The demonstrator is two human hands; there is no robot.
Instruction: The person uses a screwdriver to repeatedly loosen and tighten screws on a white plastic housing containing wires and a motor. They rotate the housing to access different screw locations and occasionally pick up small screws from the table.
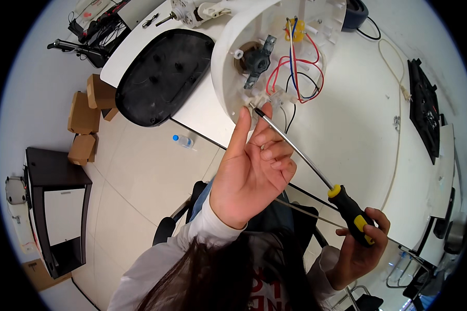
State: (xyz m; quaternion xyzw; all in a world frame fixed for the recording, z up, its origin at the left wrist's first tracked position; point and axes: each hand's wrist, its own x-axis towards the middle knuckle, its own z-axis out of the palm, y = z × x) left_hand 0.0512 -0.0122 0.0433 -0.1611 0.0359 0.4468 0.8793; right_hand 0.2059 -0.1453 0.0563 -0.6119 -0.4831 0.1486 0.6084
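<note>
And here the screwdriver (pixel 306 160) is gripped in the R hand (pixel 360 249), fingers wrapped round the end of its black-and-yellow handle, shaft slanted up & left. Its tip is met by the L hand (pixel 251 179): palm turned up, thumb & index drawn narrow abt it. Whether a screw is pinched there can't be told; too tiny. Just beyond the L fingertips the white shell (pixel 225 72) is seen, w/ a dark bracket (pixel 258 61) above them and red & blue wires (pixel 294 57) looped up-right.

For good work here, the shaft is best kept in line w/ whatever it's set to, the tip steadied by L thumb & index, light pressure applied 1st, turns made slowly from the R wrist. A slip could be driven into those fingertips, so force is best kept low; wires best kept off the shaft.

Now edges: the table's (pixel 347 140) front edge is passed behind the L palm, on twd the R fingers. Room is tightest by the shell wall, left of the L fingertips. More swing is offered right of the shaft, out to the pale cord (pixel 398 135). Up-left of the L hand, the black cover (pixel 163 78) is left overhanging; a bump is best avoided.
</note>
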